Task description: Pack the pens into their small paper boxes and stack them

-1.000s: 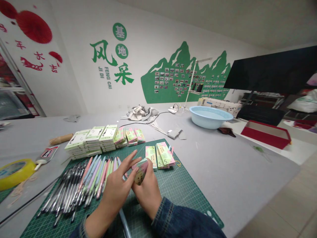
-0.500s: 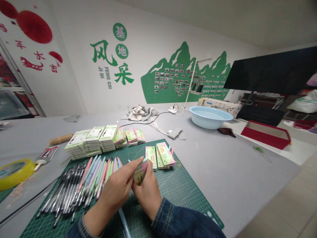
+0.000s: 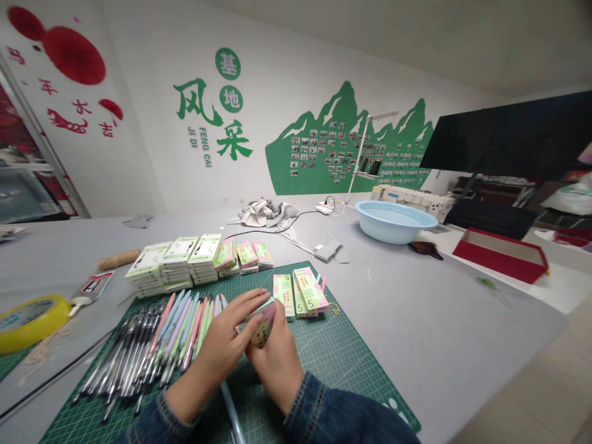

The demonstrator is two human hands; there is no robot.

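Observation:
Both hands hold a small printed pink-and-green cardboard box [image 3: 263,331] above the green cutting mat [image 3: 351,376]. My right hand [image 3: 280,364] is closed round its right side. The fingers of my left hand [image 3: 226,333] curve over its top and left side, and its far end is hidden. Below my hands a light blue pen [image 3: 232,412] lies on the mat. Left of them is a row of pastel pens [image 3: 185,317] beside many clear, black-tipped pens [image 3: 123,357]. Similar boxes [image 3: 309,290] marked 5 lie just beyond my right hand.
Stacked white-green boxes [image 3: 173,265] and more pink-green boxes [image 3: 245,254] stand at the mat's far edge. At left are yellow tape [image 3: 55,314] and a glue tube [image 3: 92,288]. Farther back are grey cloths [image 3: 266,213], a blue basin [image 3: 395,225] and a red box [image 3: 499,256].
My left hand's fingers have shifted over the box's top and lie more across it. The box stays between both hands. The whole view has moved slightly.

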